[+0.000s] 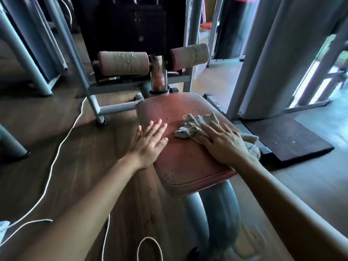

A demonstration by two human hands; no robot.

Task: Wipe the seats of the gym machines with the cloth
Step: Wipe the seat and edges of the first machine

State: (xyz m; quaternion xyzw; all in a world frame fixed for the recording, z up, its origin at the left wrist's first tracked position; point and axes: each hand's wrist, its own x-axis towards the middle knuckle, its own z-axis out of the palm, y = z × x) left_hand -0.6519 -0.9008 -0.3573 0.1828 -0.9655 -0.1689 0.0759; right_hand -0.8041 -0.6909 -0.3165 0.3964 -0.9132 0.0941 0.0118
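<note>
A worn red padded seat (180,162) of a gym machine fills the middle of the view, with small crumbs on its far part. A crumpled grey cloth (195,123) lies on the seat's right side. My right hand (224,144) presses flat on the cloth with fingers spread, and part of the cloth hangs over the seat's right edge. My left hand (148,144) rests flat on the seat's left edge, fingers straight, holding nothing.
Two cracked roller pads (124,63) sit on a rusty post (158,72) beyond the seat, before a dark weight stack (130,25). Grey machine frames (267,59) stand left and right. A white cable (62,144) runs over the wooden floor, and a dark mat (288,140) lies at right.
</note>
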